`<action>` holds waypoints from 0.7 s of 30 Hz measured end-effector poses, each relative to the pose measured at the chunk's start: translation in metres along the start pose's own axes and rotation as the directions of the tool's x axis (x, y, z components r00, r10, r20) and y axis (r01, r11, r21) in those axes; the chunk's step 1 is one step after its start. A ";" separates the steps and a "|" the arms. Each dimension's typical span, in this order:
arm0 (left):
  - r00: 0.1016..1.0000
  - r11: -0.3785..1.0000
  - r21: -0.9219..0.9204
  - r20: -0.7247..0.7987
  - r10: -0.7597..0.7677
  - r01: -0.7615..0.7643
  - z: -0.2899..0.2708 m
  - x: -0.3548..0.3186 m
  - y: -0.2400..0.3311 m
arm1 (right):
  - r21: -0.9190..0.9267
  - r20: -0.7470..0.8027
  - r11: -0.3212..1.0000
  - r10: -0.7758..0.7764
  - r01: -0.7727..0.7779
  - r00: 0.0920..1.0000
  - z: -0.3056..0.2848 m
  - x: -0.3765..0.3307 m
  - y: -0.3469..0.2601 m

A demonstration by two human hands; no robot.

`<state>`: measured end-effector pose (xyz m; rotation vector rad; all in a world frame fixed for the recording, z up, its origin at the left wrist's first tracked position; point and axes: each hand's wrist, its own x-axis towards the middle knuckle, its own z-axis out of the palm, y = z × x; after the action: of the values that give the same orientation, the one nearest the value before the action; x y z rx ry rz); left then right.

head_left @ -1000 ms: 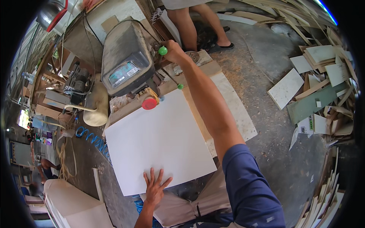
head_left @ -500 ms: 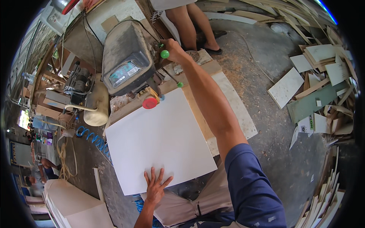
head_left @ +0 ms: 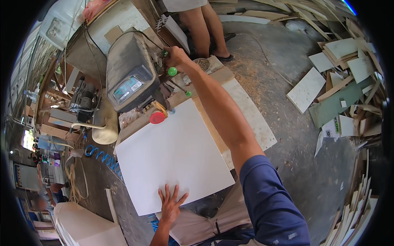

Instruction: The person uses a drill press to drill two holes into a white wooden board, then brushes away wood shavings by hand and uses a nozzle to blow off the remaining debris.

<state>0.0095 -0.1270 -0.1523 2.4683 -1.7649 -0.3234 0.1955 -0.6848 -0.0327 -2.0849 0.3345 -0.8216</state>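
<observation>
My left hand (head_left: 170,204) lies with spread fingers on the near part of a white square board (head_left: 176,151). The board rests on the work table (head_left: 250,112) of a dusty drill press (head_left: 131,67). With my right arm stretched forward, my right hand (head_left: 178,58) is closed around a feed handle at the machine's right side. Two green knobs show near it, one green knob (head_left: 172,71) just below the hand and another green knob (head_left: 188,94) farther down. A round red part (head_left: 157,117) sits under the drill head, above the board's far edge. The drill tip is hidden.
A tan air tank (head_left: 104,129) and a blue coiled hose (head_left: 100,156) are left of the machine. Bare legs of another person (head_left: 201,30) stand beyond it. Board offcuts (head_left: 340,94) are heaped at right. Large pale sheets (head_left: 88,223) lean at lower left.
The whole view has shifted slightly. The green knobs have turned a little relative to the drill head, with my right hand still on the handle. My left hand stays flat on the board.
</observation>
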 end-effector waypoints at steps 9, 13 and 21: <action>1.000 1.000 -0.023 0.012 -0.020 0.020 -0.005 0.001 0.003 | 0.073 -0.015 0.997 0.011 -0.009 1.000 0.000 -0.003 -0.006; 1.000 1.000 -0.006 0.015 -0.005 0.005 -0.003 0.001 0.001 | 0.063 -0.016 0.998 0.009 -0.008 1.000 -0.001 -0.002 -0.003; 0.990 0.995 -0.081 0.132 -0.048 0.059 -0.035 0.012 0.013 | 0.075 0.014 0.997 0.031 -0.032 0.999 -0.005 -0.004 -0.010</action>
<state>0.0089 -0.1440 -0.1169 2.4901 -1.6953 -0.5639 0.1890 -0.6795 -0.0244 -2.0089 0.3234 -0.7905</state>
